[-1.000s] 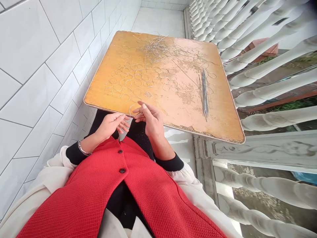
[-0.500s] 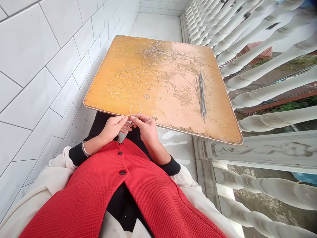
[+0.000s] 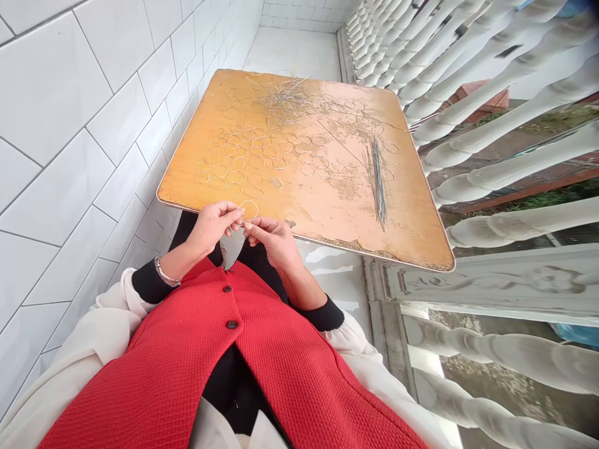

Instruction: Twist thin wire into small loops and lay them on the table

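Observation:
Between my hands, at the near edge of the table (image 3: 327,212), is a thin wire ring (image 3: 249,202). My left hand (image 3: 214,226) pinches it at its lower left side. From the right, my right hand (image 3: 274,239) grips the same ring with thumb and forefinger, close to the left fingertips. The ends of the wire are hidden by my fingers. Beyond my hands, many similar wire rings (image 3: 234,188) lie flat on the tabletop, some overlapping.
A bundle of straight wires (image 3: 378,184) lies on the table's right side. At the far side is a tangled heap of wires (image 3: 290,100). A white tiled wall (image 3: 51,181) runs along the left, a white balustrade (image 3: 496,224) along the right.
My left hand has risen slightly, and its fingers have curled in. The ring has shifted a little left and tilted with the hands. The right hand has barely moved.

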Demonstrator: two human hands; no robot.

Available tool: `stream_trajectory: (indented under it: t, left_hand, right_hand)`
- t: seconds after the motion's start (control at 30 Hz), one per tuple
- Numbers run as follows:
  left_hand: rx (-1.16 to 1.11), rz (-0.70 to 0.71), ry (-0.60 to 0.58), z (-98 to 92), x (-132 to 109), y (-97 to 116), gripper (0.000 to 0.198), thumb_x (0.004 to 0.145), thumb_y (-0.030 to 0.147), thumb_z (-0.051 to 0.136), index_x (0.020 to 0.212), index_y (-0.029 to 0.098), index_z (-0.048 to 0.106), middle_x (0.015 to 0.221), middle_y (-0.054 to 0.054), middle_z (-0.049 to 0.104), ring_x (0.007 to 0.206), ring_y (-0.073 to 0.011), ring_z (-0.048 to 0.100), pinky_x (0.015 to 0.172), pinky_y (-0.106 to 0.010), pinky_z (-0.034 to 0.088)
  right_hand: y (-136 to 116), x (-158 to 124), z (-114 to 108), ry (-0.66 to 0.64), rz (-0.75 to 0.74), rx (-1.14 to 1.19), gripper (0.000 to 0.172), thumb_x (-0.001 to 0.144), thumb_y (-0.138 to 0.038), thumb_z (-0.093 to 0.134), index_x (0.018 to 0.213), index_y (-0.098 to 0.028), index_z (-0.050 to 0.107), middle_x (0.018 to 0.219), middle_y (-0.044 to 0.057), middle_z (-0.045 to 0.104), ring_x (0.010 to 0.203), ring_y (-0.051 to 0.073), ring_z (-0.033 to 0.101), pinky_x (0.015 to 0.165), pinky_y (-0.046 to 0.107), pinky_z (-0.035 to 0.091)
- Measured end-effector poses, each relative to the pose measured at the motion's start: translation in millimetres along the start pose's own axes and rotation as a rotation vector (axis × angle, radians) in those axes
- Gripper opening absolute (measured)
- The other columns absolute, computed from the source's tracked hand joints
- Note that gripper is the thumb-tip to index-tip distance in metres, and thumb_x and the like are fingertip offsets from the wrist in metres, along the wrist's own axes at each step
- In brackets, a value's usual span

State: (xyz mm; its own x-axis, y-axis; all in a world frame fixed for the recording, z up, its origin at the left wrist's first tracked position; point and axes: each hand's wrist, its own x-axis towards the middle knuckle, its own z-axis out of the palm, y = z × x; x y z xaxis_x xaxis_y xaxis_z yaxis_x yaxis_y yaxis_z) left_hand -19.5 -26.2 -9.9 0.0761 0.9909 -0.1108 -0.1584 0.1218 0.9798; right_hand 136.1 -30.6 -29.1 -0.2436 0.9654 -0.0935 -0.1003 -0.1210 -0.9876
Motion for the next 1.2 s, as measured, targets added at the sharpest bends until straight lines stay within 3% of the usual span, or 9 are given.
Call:
stream_trajectory:
  t: [0.37,0.47,0.6,0.73,0.87,1.0,1.2]
  left_hand:
    - [0.056,-0.041,0.002,-3.5,-5.6,2.2,0.014,0.08,0.019,0.067,0.068,0.013,0.063,0.059,0.001,0.063,0.054,-0.0066,0.058,0.051,-0.016,0.044]
    - [0.12,-0.083,-0.038,-7.5,-4.5,7.3,0.012,0.081,0.019,0.068,0.073,0.013,0.062,0.066,0.0,0.066,0.058,-0.0078,0.061,0.052,-0.017,0.046]
    - [0.26,-0.006,-0.039,-10.9,-0.2,14.1,0.018,0.082,0.017,0.067,0.099,0.015,0.064,0.071,0.001,0.067,0.061,-0.0089,0.064,0.053,-0.018,0.046]
    - [0.348,0.094,-0.038,-9.0,2.3,14.5,0.006,0.083,0.013,0.063,0.088,0.015,0.066,0.064,0.003,0.064,0.054,-0.0061,0.059,0.054,-0.017,0.045]
    - [0.365,0.108,0.015,-5.9,0.5,11.1,0.003,0.083,0.017,0.064,0.084,0.015,0.065,0.064,0.002,0.066,0.053,-0.0073,0.062,0.051,-0.017,0.045]
    - [0.368,0.1,0.029,-2.6,-3.1,8.6,0.004,0.084,0.017,0.063,0.081,0.015,0.065,0.063,0.001,0.067,0.054,-0.008,0.064,0.052,-0.017,0.047]
    - [0.323,0.102,0.019,1.8,-6.6,3.4,0.007,0.084,0.018,0.062,0.079,0.015,0.066,0.064,0.001,0.067,0.054,-0.0084,0.065,0.05,-0.016,0.048]
  right_hand:
    - [6.9,-3.9,9.7,0.167,-0.076,-0.024,0.023,0.069,-0.038,0.072,0.058,-0.02,0.062,0.057,-0.002,0.059,0.05,0.01,0.047,0.054,0.027,0.039]
    - [7.5,-4.0,9.2,0.124,-0.048,-0.059,0.024,0.069,-0.041,0.071,0.059,-0.02,0.063,0.058,-0.002,0.059,0.05,0.01,0.047,0.054,0.026,0.04]
    - [6.0,-4.2,6.3,0.054,-0.031,-0.125,0.027,0.069,-0.044,0.074,0.062,-0.02,0.064,0.056,-0.002,0.058,0.05,0.01,0.048,0.054,0.026,0.041]
    - [1.1,-8.3,3.3,0.023,-0.043,-0.255,0.033,0.073,-0.048,0.072,0.062,-0.019,0.063,0.057,-0.001,0.059,0.052,0.012,0.051,0.055,0.028,0.042]
    - [-7.6,-12.9,0.5,0.167,-0.246,-0.491,0.034,0.083,-0.051,0.065,0.079,-0.018,0.07,0.069,0.003,0.067,0.06,0.015,0.057,0.059,0.029,0.045]
    - [-12.5,-8.7,-0.3,0.302,-0.477,-0.756,0.022,0.09,-0.035,0.059,0.098,-0.021,0.073,0.08,0.005,0.07,0.067,0.016,0.061,0.067,0.03,0.049]
    - [-4.4,0.3,2.3,0.334,-0.611,-1.045,0.026,0.094,-0.024,0.048,0.089,-0.021,0.074,0.073,0.006,0.065,0.067,0.017,0.059,0.065,0.03,0.043]
